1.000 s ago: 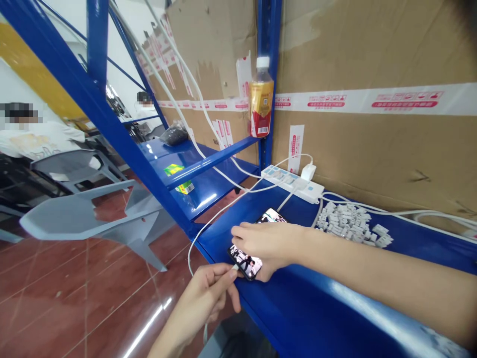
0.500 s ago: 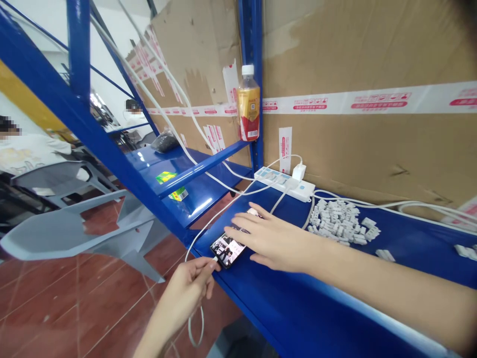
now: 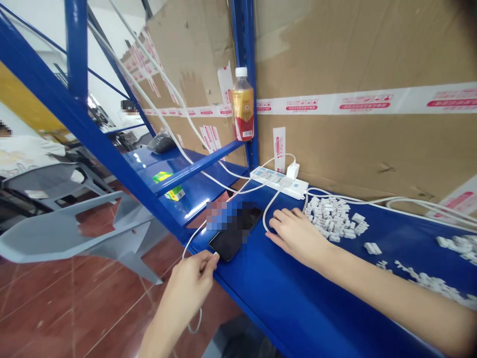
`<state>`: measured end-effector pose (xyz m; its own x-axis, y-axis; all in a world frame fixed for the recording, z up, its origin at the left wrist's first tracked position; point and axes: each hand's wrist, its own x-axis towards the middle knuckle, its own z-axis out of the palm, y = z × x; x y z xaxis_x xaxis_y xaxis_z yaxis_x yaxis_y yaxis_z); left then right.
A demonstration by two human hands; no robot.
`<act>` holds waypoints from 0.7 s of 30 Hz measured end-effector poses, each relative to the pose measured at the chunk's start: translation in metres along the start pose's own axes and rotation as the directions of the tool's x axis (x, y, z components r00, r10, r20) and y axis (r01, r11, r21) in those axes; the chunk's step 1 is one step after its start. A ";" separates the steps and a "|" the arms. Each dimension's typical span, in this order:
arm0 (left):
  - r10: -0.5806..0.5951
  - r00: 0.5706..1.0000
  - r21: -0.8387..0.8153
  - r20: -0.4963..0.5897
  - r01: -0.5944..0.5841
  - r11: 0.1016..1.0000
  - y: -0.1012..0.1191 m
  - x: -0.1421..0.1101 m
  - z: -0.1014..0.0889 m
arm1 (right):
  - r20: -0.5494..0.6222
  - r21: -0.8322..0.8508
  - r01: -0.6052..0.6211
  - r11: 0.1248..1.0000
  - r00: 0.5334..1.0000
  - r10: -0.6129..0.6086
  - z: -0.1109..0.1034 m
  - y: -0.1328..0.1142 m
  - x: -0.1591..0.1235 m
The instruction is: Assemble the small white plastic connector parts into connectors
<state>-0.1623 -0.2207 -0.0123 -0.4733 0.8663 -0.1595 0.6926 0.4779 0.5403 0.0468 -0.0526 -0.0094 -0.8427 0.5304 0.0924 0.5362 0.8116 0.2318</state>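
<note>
A blue steel shelf [image 3: 283,293] runs along a wall of brown cardboard [image 3: 354,149] banded with red-printed white tape, above a red tiled floor [image 3: 112,298].

The left hand [image 3: 190,281] comes up past the shelf's front edge, closed in a narrow pinch on the end of a white charging cable [image 3: 267,219], right at the lower end of a black smartphone [image 3: 227,243]. Whether the plug is seated in the phone cannot be told. The right hand [image 3: 296,236] lies palm down on the shelf, fingers loosely apart, holding nothing, just beside a curve of the cable.

The phone lies flat with its screen dark, its upper end hidden by a pixelated patch. Its long axis slants from the left hand up toward the power strip, so the left hand is the nearer one, at its lower end, while the right hand sits a little apart from its long side.

Just beyond the right hand is a heap of small white plastic parts [image 3: 331,216]. Farther back stands a white power strip [image 3: 278,180] with a white charger [image 3: 293,170] plugged in, and a bottle with a gold-and-red label [image 3: 243,104] sits on the shelf above. Off to the left are a gray plastic chair [image 3: 74,228] and a seated person in a white top [image 3: 30,159].
</note>
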 end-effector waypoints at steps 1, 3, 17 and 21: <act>0.015 1.000 0.062 -0.014 -0.014 0.998 0.004 0.003 -0.001 | 0.001 0.005 0.008 1.000 1.000 -0.008 0.000 -0.002 0.000; 0.043 0.999 0.171 -0.033 -0.037 0.985 0.010 0.010 -0.001 | 0.002 0.015 0.017 1.000 1.000 -0.017 0.002 -0.006 -0.001; 0.329 0.939 0.334 -0.100 -0.280 0.900 0.031 0.042 0.010 | -0.109 0.065 -0.073 0.995 0.991 0.080 0.004 -0.016 -0.010; 0.365 0.915 0.335 -0.170 -0.295 0.895 0.041 0.056 0.009 | -0.239 0.075 -0.025 0.997 0.970 0.043 -0.012 -0.028 -0.033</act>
<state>-0.1551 -0.1512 -0.0062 -0.2731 0.9427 0.1916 0.9415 0.2211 0.2542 0.0591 -0.0960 -0.0076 -0.8059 0.4907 0.3313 0.5596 0.8140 0.1557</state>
